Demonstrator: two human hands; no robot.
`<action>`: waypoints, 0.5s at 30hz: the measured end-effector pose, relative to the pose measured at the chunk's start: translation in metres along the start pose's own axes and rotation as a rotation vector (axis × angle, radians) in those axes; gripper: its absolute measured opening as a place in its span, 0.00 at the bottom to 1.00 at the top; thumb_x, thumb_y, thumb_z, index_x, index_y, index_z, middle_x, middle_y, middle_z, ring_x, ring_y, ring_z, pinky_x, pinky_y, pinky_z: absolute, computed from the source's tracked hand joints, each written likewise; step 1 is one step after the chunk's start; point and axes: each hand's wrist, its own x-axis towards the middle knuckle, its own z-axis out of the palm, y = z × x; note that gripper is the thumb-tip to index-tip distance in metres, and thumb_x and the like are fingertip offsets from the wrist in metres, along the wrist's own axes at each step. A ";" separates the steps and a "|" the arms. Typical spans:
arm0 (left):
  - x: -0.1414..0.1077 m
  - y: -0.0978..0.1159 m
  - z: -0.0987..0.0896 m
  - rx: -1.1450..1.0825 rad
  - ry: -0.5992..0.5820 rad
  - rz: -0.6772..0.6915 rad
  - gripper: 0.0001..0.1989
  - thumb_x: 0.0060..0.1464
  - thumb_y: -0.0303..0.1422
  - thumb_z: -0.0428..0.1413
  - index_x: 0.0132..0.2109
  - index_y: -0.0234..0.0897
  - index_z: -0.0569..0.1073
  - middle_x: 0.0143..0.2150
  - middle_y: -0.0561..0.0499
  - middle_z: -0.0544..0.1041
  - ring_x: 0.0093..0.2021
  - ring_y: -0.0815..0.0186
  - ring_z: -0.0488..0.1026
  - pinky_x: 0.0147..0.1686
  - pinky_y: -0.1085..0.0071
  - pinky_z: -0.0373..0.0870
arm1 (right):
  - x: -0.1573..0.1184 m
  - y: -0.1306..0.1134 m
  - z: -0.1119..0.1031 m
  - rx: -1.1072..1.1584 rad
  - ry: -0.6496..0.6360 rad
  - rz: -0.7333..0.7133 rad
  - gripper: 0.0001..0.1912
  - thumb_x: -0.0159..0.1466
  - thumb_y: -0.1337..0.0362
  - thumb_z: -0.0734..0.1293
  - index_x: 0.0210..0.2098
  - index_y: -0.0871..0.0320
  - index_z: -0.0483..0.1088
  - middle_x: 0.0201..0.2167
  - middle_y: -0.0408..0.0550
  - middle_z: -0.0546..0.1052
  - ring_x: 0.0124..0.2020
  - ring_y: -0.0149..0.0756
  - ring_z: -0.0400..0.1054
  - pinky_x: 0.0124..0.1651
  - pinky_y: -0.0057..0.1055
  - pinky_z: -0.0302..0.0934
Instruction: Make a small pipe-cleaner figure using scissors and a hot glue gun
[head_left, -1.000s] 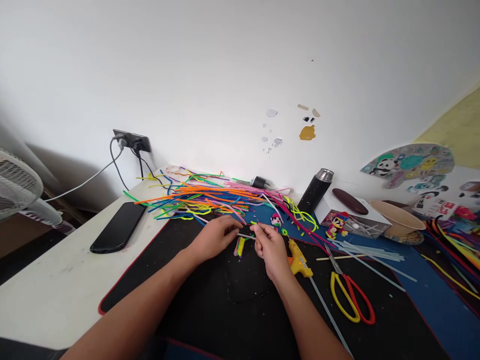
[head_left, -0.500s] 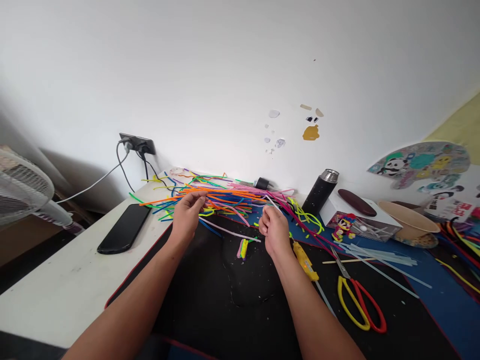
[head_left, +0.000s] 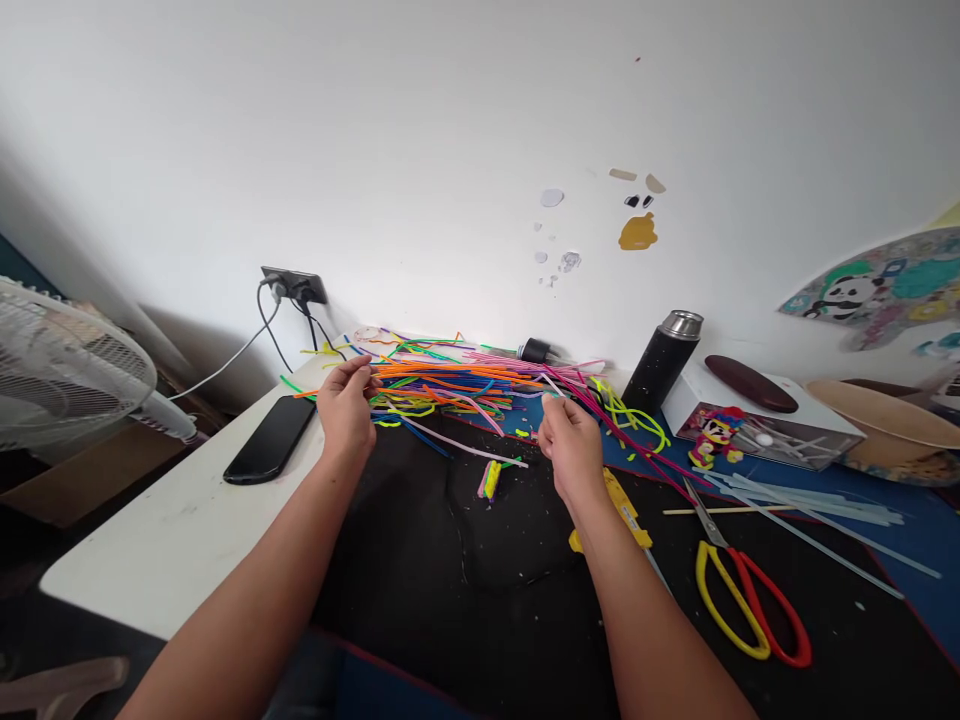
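Observation:
My left hand (head_left: pixel 347 408) is closed in a pinch at the left end of the pipe cleaner pile (head_left: pixel 450 375); what lies between its fingertips I cannot make out. A white pipe cleaner (head_left: pixel 553 384) sticks up out of my right hand (head_left: pixel 571 440), whose fingers are curled around it. Between and below the hands, on the black mat (head_left: pixel 420 600), rests a small bundle of yellow, pink and green pipe cleaner (head_left: pixel 490 480). A pale pink pipe cleaner (head_left: pixel 472 451) lies loose behind it. The yellow glue gun (head_left: pixel 626 510) is partly hidden by my right forearm.
Scissors (head_left: pixel 739 590) with yellow and red handles lie at right, near translucent glue sticks (head_left: pixel 817 510). A small figurine (head_left: pixel 716 438), a white box (head_left: pixel 817 430) and a black flask (head_left: pixel 664 360) stand behind. At left are a phone (head_left: pixel 270 440) and a fan (head_left: pixel 75 360).
My left hand has moved left, away from my right hand, widening the gap between them. My right hand keeps its grip on the white pipe cleaner. The whole view has shifted slightly.

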 end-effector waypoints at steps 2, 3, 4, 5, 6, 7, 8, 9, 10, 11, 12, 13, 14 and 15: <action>0.002 0.000 -0.001 -0.008 0.003 -0.018 0.14 0.39 0.33 0.65 0.37 0.36 0.81 0.30 0.52 0.77 0.26 0.71 0.70 0.27 0.74 0.63 | 0.001 0.001 -0.001 0.005 0.004 0.017 0.26 0.64 0.54 0.71 0.19 0.54 0.55 0.15 0.33 0.54 0.16 0.25 0.47 0.18 0.27 0.39; 0.001 0.000 -0.001 -0.008 -0.003 -0.030 0.14 0.39 0.33 0.65 0.37 0.35 0.81 0.31 0.52 0.77 0.26 0.71 0.70 0.28 0.74 0.63 | 0.002 0.001 -0.002 0.003 0.001 0.031 0.26 0.64 0.53 0.71 0.19 0.54 0.55 0.15 0.33 0.54 0.16 0.25 0.47 0.18 0.27 0.40; 0.001 0.000 0.000 -0.006 -0.010 -0.039 0.14 0.39 0.33 0.65 0.37 0.35 0.81 0.31 0.52 0.78 0.26 0.71 0.70 0.28 0.75 0.63 | 0.002 0.002 -0.003 -0.005 -0.006 0.045 0.26 0.64 0.52 0.71 0.19 0.54 0.55 0.15 0.34 0.54 0.16 0.25 0.47 0.18 0.27 0.40; 0.000 0.000 0.000 -0.002 -0.020 -0.042 0.13 0.39 0.33 0.65 0.36 0.35 0.81 0.31 0.51 0.78 0.27 0.72 0.70 0.28 0.75 0.63 | 0.002 0.003 -0.003 -0.020 -0.018 0.054 0.26 0.64 0.51 0.71 0.20 0.54 0.56 0.15 0.34 0.55 0.16 0.25 0.48 0.18 0.27 0.41; -0.001 -0.001 0.000 0.005 -0.030 -0.041 0.13 0.40 0.34 0.65 0.36 0.35 0.81 0.32 0.51 0.78 0.27 0.72 0.70 0.28 0.75 0.63 | 0.003 0.004 -0.004 -0.044 -0.034 0.055 0.26 0.65 0.50 0.71 0.20 0.54 0.56 0.15 0.34 0.56 0.16 0.26 0.49 0.18 0.26 0.43; -0.002 -0.001 0.001 0.014 -0.041 -0.037 0.13 0.41 0.34 0.65 0.37 0.35 0.81 0.32 0.51 0.78 0.27 0.71 0.70 0.29 0.74 0.63 | 0.003 0.005 -0.004 -0.073 -0.054 0.049 0.26 0.65 0.49 0.70 0.21 0.54 0.57 0.16 0.35 0.58 0.16 0.26 0.51 0.18 0.26 0.45; -0.003 -0.001 0.001 0.026 -0.049 -0.031 0.13 0.41 0.35 0.65 0.37 0.36 0.81 0.32 0.51 0.78 0.27 0.71 0.70 0.29 0.74 0.63 | 0.003 0.006 -0.005 -0.102 -0.076 0.044 0.25 0.66 0.48 0.70 0.21 0.54 0.58 0.16 0.36 0.60 0.16 0.26 0.53 0.18 0.26 0.46; -0.004 -0.002 0.001 0.041 -0.060 -0.027 0.13 0.42 0.35 0.65 0.37 0.36 0.81 0.32 0.51 0.78 0.28 0.71 0.70 0.29 0.74 0.63 | 0.003 0.007 -0.005 -0.127 -0.099 0.046 0.24 0.66 0.48 0.69 0.23 0.55 0.61 0.18 0.37 0.63 0.16 0.26 0.55 0.18 0.26 0.47; -0.004 -0.002 0.001 0.061 -0.078 -0.028 0.13 0.42 0.35 0.65 0.37 0.36 0.81 0.33 0.51 0.78 0.28 0.70 0.70 0.29 0.73 0.63 | 0.003 0.008 -0.005 -0.145 -0.121 0.054 0.21 0.65 0.48 0.70 0.25 0.55 0.65 0.20 0.38 0.67 0.16 0.26 0.57 0.18 0.26 0.48; -0.004 -0.003 0.002 0.085 -0.101 -0.030 0.13 0.42 0.35 0.65 0.37 0.36 0.81 0.33 0.50 0.78 0.28 0.69 0.70 0.29 0.73 0.63 | 0.002 0.009 -0.005 -0.156 -0.139 0.069 0.18 0.63 0.48 0.71 0.29 0.55 0.69 0.23 0.39 0.69 0.16 0.26 0.59 0.18 0.26 0.48; -0.005 -0.004 0.002 0.114 -0.126 -0.032 0.12 0.43 0.36 0.65 0.37 0.36 0.81 0.33 0.50 0.78 0.29 0.68 0.71 0.29 0.73 0.63 | 0.002 0.010 -0.005 -0.159 -0.153 0.088 0.17 0.61 0.49 0.73 0.35 0.55 0.72 0.26 0.39 0.71 0.17 0.26 0.61 0.17 0.26 0.47; -0.005 -0.004 0.002 0.148 -0.153 -0.030 0.12 0.43 0.36 0.64 0.37 0.37 0.80 0.34 0.49 0.79 0.30 0.67 0.71 0.29 0.72 0.63 | 0.002 0.010 -0.004 -0.159 -0.163 0.105 0.18 0.60 0.49 0.74 0.40 0.55 0.73 0.28 0.39 0.71 0.17 0.27 0.62 0.16 0.25 0.47; -0.006 -0.004 0.002 0.189 -0.179 -0.021 0.12 0.44 0.36 0.64 0.38 0.37 0.80 0.35 0.49 0.79 0.31 0.66 0.72 0.30 0.71 0.64 | 0.001 0.010 -0.003 -0.159 -0.170 0.113 0.21 0.58 0.49 0.75 0.45 0.55 0.73 0.30 0.39 0.71 0.17 0.27 0.63 0.16 0.25 0.46; -0.006 -0.004 0.002 0.236 -0.204 -0.004 0.12 0.45 0.37 0.63 0.38 0.37 0.80 0.36 0.48 0.80 0.32 0.65 0.72 0.31 0.70 0.65 | 0.001 0.010 -0.003 -0.160 -0.170 0.112 0.23 0.58 0.49 0.75 0.46 0.55 0.73 0.31 0.40 0.71 0.17 0.27 0.63 0.16 0.25 0.47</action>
